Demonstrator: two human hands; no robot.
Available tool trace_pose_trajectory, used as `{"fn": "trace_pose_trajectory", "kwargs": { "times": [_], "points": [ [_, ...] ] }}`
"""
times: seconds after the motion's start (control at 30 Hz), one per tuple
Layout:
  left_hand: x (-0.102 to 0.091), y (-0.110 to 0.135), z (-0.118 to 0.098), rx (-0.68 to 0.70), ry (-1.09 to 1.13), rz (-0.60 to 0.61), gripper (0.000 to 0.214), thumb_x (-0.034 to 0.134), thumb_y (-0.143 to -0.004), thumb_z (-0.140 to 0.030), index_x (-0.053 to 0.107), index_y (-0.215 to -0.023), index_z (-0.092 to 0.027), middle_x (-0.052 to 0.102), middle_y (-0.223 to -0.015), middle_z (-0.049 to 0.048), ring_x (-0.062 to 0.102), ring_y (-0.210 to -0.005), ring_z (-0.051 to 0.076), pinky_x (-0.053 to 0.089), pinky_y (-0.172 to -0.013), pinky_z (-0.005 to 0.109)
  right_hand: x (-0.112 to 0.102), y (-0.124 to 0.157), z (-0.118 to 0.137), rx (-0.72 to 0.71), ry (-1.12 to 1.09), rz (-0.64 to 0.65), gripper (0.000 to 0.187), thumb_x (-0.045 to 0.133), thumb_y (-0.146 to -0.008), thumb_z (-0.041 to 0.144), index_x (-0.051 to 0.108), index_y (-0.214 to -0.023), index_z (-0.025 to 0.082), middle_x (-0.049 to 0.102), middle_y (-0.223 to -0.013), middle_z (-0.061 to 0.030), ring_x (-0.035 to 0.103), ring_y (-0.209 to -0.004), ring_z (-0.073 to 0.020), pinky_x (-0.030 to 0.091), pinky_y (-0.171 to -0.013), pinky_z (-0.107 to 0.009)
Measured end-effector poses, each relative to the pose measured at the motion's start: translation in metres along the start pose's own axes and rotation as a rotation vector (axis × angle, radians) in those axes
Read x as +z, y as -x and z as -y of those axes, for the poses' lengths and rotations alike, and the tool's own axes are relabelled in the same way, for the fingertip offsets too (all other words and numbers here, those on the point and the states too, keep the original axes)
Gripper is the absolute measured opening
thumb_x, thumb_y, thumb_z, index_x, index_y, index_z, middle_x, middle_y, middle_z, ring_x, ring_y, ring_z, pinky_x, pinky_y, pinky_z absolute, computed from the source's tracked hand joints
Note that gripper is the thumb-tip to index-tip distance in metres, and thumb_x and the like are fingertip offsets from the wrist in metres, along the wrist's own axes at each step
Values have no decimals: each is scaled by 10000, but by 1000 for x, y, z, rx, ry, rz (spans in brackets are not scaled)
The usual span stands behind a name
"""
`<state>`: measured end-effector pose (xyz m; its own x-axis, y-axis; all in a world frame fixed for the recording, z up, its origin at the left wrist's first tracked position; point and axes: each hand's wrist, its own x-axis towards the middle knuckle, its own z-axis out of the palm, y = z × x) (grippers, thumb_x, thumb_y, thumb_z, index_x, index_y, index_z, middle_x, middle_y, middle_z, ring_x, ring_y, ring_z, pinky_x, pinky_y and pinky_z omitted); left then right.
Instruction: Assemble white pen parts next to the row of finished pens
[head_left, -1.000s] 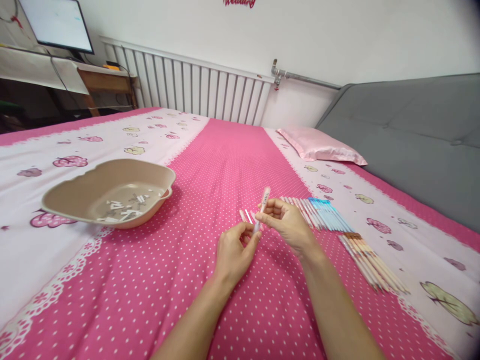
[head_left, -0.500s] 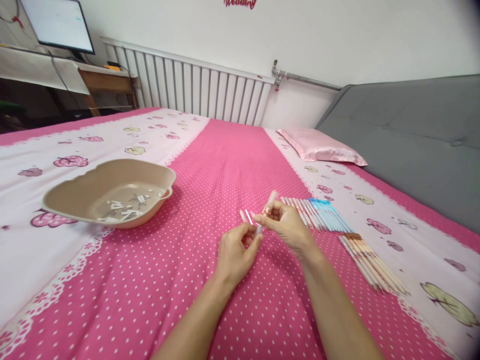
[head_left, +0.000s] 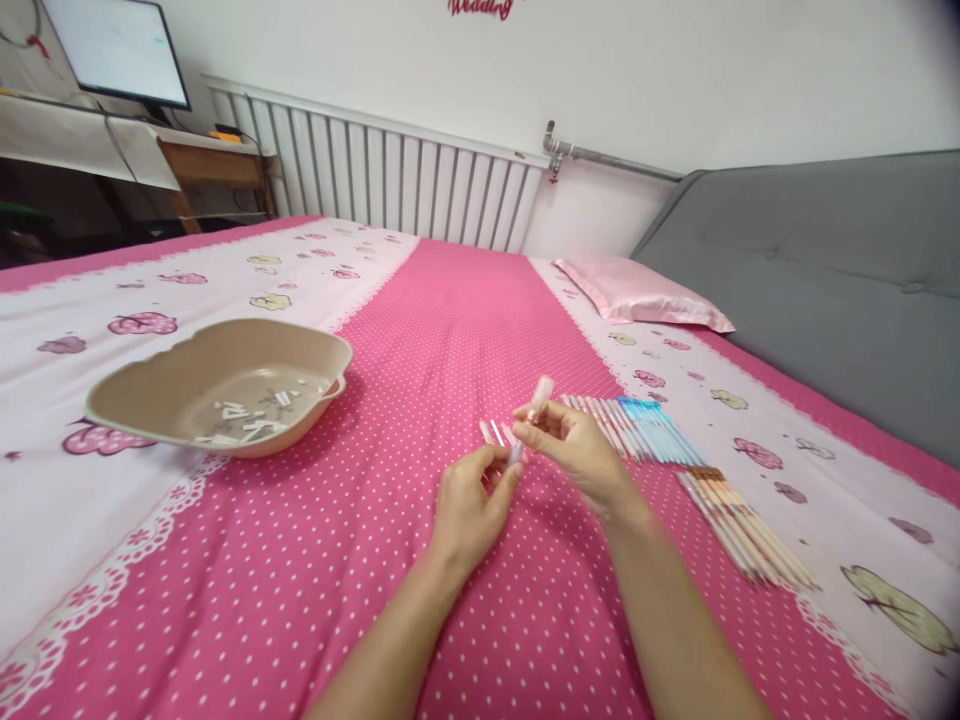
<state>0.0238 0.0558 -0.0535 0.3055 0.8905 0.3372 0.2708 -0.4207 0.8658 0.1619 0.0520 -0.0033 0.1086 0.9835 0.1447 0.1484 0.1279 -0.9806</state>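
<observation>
a bed (head_left: 450,320) under a pink dotted sheet carries a tan basin (head_left: 150,385) at left, a pink pillow (head_left: 637,290) far right, rows of pens (head_left: 660,435) beside the centre stripe, and two short pink pieces (head_left: 491,432) near the middle.

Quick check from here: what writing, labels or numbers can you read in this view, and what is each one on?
"Wedding", red cut-out script on the wall, its top cropped by the frame edge, so the reading is likely, not certain.
Monitor: content on screen, too small to read.
Pen in the right hand: any print too blurred to read.
</observation>
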Motion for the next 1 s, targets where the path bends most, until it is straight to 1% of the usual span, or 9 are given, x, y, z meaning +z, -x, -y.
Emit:
{"fn": "trace_pose_trajectory", "kwargs": {
  "times": [0.1,0.23,0.37,0.53,0.7,0.8,1.0],
  "points": [
    [-1,0,-1,-13,53,-5,221,459,-819,-331,613,-868,-181,623,-716,17,538,-625,130,402,-600,238,-2,1,3,7,-42,2,284,668,-678,357,648,-916,203,643,-959,-49,568,-930,-170,413,-847,-326],
    [-1,-1,-1,-9,62,-8,217,449,-829,-313,610,-882,-177,633,-739,20,547,-636,130,409,-601,240,-1,2,6,39,-52,37,266,639,-711,324,657,-952,214,647,-1020,-47,554,-1012,-174,393,-910,-338],
    [0,-1,-1,-9,53,-2,212,447,-831,-309,606,-875,-177,641,-745,18,550,-635,128,408,-599,242,0,2,5,62,-49,70,250,645,-707,316,670,-937,221,663,-994,-39,575,-980,-169,407,-898,-333],
    [0,-1,-1,-21,48,3,204,457,-827,-311,602,-861,-173,639,-744,19,553,-639,128,406,-597,240,0,2,4,75,-52,65,209,664,-684,321,676,-853,199,674,-905,-36,598,-882,-156,421,-857,-317],
    [0,-1,-2,-30,56,4,208,479,-815,-333,604,-843,-170,643,-742,19,551,-628,126,403,-588,237,-1,0,1,58,-51,60,210,702,-639,326,638,-770,175,643,-806,-28,587,-792,-149,434,-793,-311],
    [0,0,-3,-31,64,1,208,491,-808,-337,607,-836,-167,646,-741,19,547,-618,124,401,-584,237,-1,-1,-1,38,-42,51,212,711,-629,326,606,-734,175,626,-784,-22,580,-775,-147,431,-790,-317],
    [0,0,-2,-20,70,9,204,501,-802,-328,614,-844,-163,638,-729,18,540,-612,122,396,-580,235,1,0,-2,31,-59,57,224,717,-625,314,550,-692,181,629,-808,-20,585,-802,-153,435,-776,-310]
  ]
}}
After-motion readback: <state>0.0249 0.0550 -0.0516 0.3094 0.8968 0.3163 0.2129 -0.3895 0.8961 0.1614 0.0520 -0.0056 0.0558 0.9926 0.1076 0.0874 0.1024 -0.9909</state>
